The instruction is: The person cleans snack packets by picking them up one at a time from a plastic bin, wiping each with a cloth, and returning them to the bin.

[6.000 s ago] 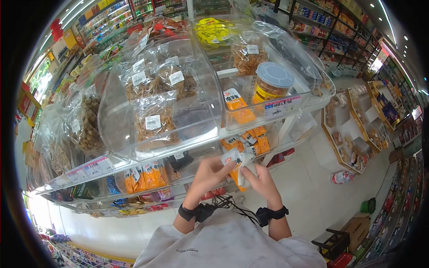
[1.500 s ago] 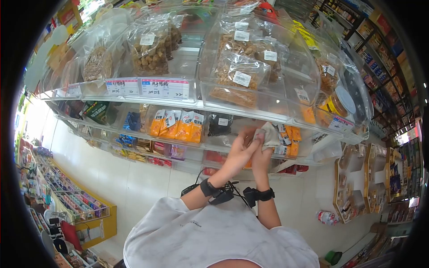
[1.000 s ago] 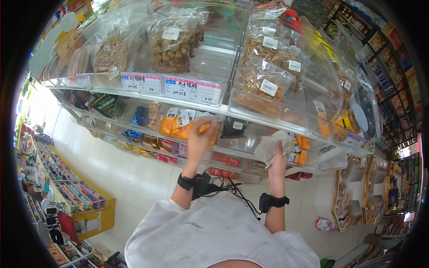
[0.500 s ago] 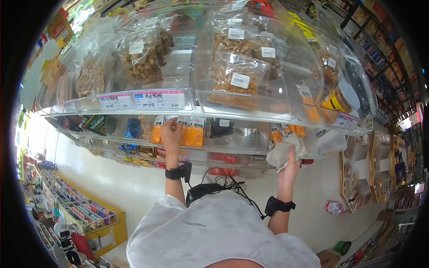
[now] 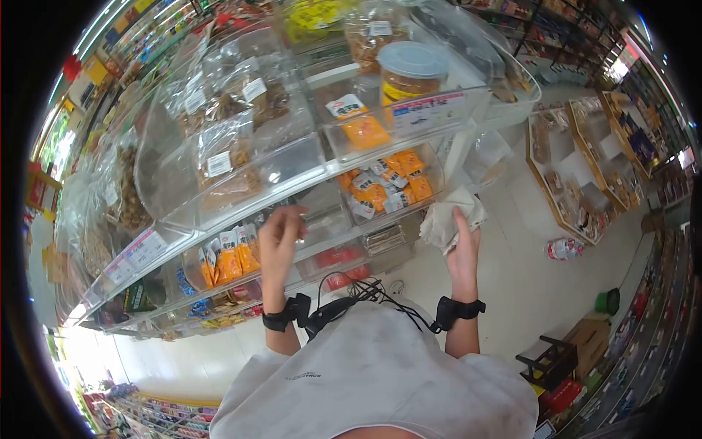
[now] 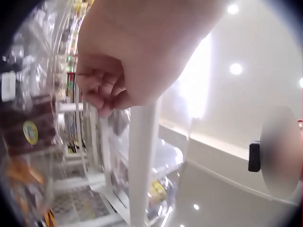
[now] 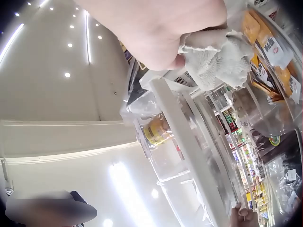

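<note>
In the head view my left hand hovers before the lower shelf, fingers loosely curled and nothing visible in them. Just left of it, orange packets stand in a clear bin. My right hand grips a crumpled whitish cloth, thumb on top, below a bin of small orange packets. The left wrist view has my left hand with bent fingers beside a white post. In the right wrist view my right hand holds the cloth close to orange packets.
Above, clear bins hold bagged dried food and a blue-lidded tub. A white post rises right of the bins. Wooden-edged display trays, a wrapped bundle and a dark stool are at the right.
The head view has swung right. My left hand has moved away from the standing orange packets. The cloth remains in my right hand; the packet both hands held six seconds ago is in neither hand.
</note>
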{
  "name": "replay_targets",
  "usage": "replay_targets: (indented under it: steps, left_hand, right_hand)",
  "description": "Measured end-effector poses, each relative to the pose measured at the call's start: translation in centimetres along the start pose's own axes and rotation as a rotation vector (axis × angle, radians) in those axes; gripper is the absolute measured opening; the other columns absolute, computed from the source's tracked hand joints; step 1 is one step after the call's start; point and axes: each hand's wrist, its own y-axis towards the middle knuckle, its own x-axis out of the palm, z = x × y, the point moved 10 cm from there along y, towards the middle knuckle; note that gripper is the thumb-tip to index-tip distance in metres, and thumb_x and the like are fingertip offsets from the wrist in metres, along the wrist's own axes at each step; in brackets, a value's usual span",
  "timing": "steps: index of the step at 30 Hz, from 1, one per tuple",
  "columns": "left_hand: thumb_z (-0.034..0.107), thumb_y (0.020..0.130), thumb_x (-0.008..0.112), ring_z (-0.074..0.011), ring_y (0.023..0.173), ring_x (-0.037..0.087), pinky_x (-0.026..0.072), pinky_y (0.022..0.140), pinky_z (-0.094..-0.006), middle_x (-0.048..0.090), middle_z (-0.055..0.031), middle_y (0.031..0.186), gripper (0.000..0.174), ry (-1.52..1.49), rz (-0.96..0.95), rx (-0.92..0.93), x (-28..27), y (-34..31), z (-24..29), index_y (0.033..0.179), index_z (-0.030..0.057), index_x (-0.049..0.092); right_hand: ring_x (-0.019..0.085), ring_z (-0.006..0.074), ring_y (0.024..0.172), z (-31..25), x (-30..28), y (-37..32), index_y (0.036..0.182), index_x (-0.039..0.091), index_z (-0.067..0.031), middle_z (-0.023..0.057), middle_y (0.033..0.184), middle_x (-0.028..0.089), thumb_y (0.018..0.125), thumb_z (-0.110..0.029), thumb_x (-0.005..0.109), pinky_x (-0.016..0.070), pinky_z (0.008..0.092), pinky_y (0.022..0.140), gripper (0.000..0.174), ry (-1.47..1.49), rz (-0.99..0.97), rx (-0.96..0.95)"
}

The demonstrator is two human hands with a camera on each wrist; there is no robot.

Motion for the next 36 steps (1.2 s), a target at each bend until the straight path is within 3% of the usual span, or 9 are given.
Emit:
replay_targets:
  steps: [5, 12, 17, 20, 23, 26, 31, 34, 36]
  left_hand:
    - [0.009, 0.101, 0.054, -0.0164, 0.082, 0.067, 0.0522, 0.068, -0.0302, 0.068, -0.0097, 0.089, 0.022, -0.024, -0.295, 0.172, 15.4, 2.8, -1.1, 0.115, -0.0017, 0.065]
    - [0.022, 0.086, 0.074, -0.0219, 0.082, 0.069, 0.054, 0.072, -0.0343, 0.072, -0.0162, 0.095, 0.036, 0.692, -0.391, 0.172, 24.4, 9.5, -12.7, 0.11, -0.0037, 0.069]
    - [0.022, 0.07, 0.082, -0.0259, 0.071, 0.065, 0.0501, 0.064, -0.0396, 0.066, -0.0175, 0.074, 0.034, 0.585, -0.369, 0.196, 24.7, 10.0, -12.7, 0.086, -0.004, 0.069]
    - [0.021, 0.07, 0.083, -0.0249, 0.07, 0.065, 0.0496, 0.064, -0.0367, 0.065, -0.0152, 0.073, 0.033, 0.605, -0.44, 0.015, 24.2, 9.4, -11.3, 0.089, -0.0026, 0.07]
    - [0.014, 0.08, 0.08, -0.0158, 0.069, 0.065, 0.0512, 0.063, -0.0285, 0.067, -0.0089, 0.077, 0.027, 0.736, -0.373, 0.14, 22.4, 9.9, -10.8, 0.099, -0.0023, 0.071]
    - [0.009, 0.084, 0.077, -0.0132, 0.074, 0.064, 0.0509, 0.066, -0.0271, 0.069, -0.0126, 0.087, 0.022, 0.514, -0.087, 0.469, 20.4, 8.1, -3.3, 0.1, -0.0042, 0.069]
    - [0.007, 0.087, 0.075, -0.0186, 0.085, 0.066, 0.0521, 0.076, -0.0303, 0.07, -0.0145, 0.099, 0.021, 0.363, -0.114, 0.3, 18.6, 6.5, 1.6, 0.103, -0.0048, 0.07]
    - [0.007, 0.089, 0.074, -0.0137, 0.086, 0.064, 0.0513, 0.078, -0.0273, 0.071, -0.0086, 0.1, 0.021, 0.291, -0.268, 0.239, 18.8, 4.2, 3.7, 0.106, -0.0058, 0.07]
    - [0.005, 0.09, 0.073, -0.0092, 0.086, 0.062, 0.0503, 0.077, -0.0247, 0.071, -0.0052, 0.099, 0.021, 0.19, -0.336, 0.26, 19.1, 2.9, 4.1, 0.108, -0.0065, 0.069]
  right_hand:
    - [0.059, 0.0168, 0.115, -1.5, -3.2, 0.8, 0.138, 0.049, 0.0001, 0.0067, 0.13, 0.059, 0.098, -0.016, 0.064, 0.0482, 0.0315, 0.097, 0.045, 0.047, 0.036, -0.024]
    - [0.058, 0.0157, 0.117, -4.0, -8.4, 1.3, 0.137, 0.05, -0.001, 0.006, 0.128, 0.06, 0.097, -0.016, 0.064, 0.0463, 0.031, 0.099, 0.045, 0.063, 0.109, -0.031]
    - [0.058, 0.0154, 0.117, -4.8, -11.1, 2.0, 0.137, 0.051, -0.0019, 0.0054, 0.127, 0.06, 0.097, -0.017, 0.065, 0.0461, 0.0313, 0.1, 0.045, 0.096, 0.142, -0.043]
    - [0.058, 0.0154, 0.116, -4.6, -11.6, 2.4, 0.138, 0.05, -0.0015, 0.0057, 0.128, 0.06, 0.097, -0.018, 0.064, 0.0462, 0.0313, 0.099, 0.046, 0.094, 0.145, -0.015]
    - [0.058, 0.0156, 0.117, -4.1, -11.0, 2.9, 0.138, 0.05, -0.001, 0.006, 0.128, 0.06, 0.097, -0.02, 0.064, 0.0461, 0.0314, 0.1, 0.047, 0.071, 0.117, 0.031]
    - [0.058, 0.0157, 0.117, -3.1, -10.1, 3.5, 0.137, 0.05, 0.0, 0.0069, 0.128, 0.06, 0.098, -0.021, 0.064, 0.0461, 0.0318, 0.1, 0.046, 0.038, 0.102, 0.039]
    - [0.058, 0.0203, 0.118, -2.4, -6.7, 2.9, 0.137, 0.05, 0.003, 0.0121, 0.129, 0.061, 0.101, -0.023, 0.059, 0.0448, 0.0335, 0.101, 0.045, -0.224, 0.155, 0.096]
    - [0.057, 0.025, 0.12, -6.2, 1.0, 2.4, 0.138, 0.048, 0.005, 0.0159, 0.132, 0.059, 0.103, -0.025, 0.053, 0.0439, 0.0334, 0.101, 0.047, -0.526, -0.162, -0.486]
    - [0.058, 0.0278, 0.12, -6.8, 6.4, 0.8, 0.138, 0.049, 0.0051, 0.0171, 0.133, 0.058, 0.104, -0.023, 0.05, 0.0443, 0.033, 0.1, 0.044, -0.636, -0.391, -0.602]
